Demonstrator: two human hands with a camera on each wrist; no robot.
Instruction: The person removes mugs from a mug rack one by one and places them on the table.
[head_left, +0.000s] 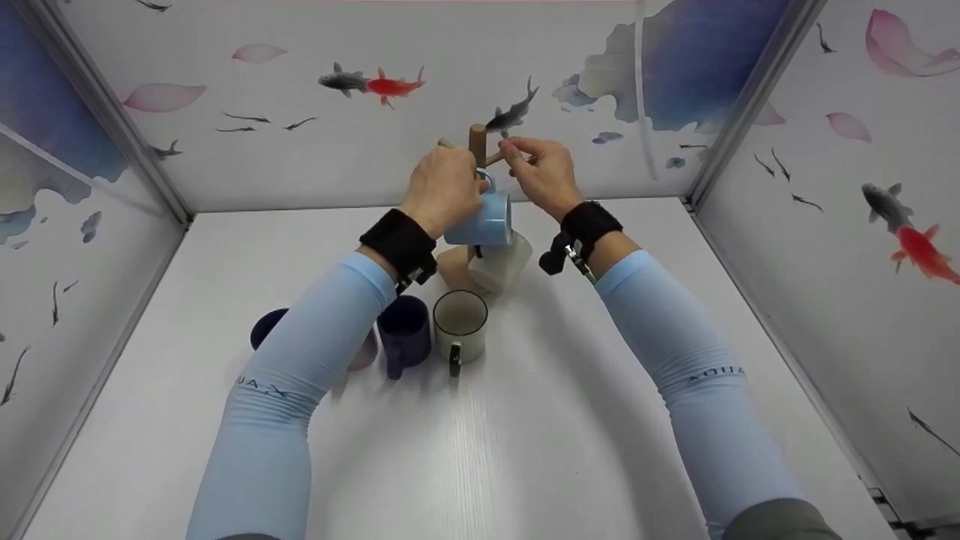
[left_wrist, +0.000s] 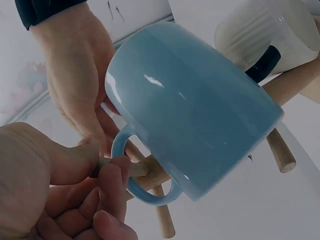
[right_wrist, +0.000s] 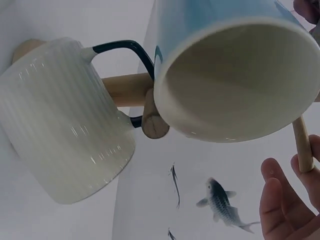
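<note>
A light blue mug [head_left: 480, 219] hangs tilted on a wooden mug rack [head_left: 478, 141], its handle [left_wrist: 119, 142] looped round one peg [left_wrist: 137, 169]. My left hand [head_left: 444, 187] pinches that peg's end between thumb and finger, a fingertip right at the handle. My right hand [head_left: 546, 174] has its fingertips on another peg [right_wrist: 302, 142], across the post from the left hand. Lower on the rack hangs a white ribbed mug [right_wrist: 65, 125] with a dark handle. The blue mug's mouth faces the right wrist camera and shows a cream inside.
On the white table [head_left: 480, 465], a cream mug [head_left: 460, 322] with a dark rim and a dark blue mug [head_left: 405, 330] stand in front of the rack. Another dark mug [head_left: 264, 327] and a pinkish one [head_left: 365, 354] are partly behind my left sleeve. Printed walls enclose the table.
</note>
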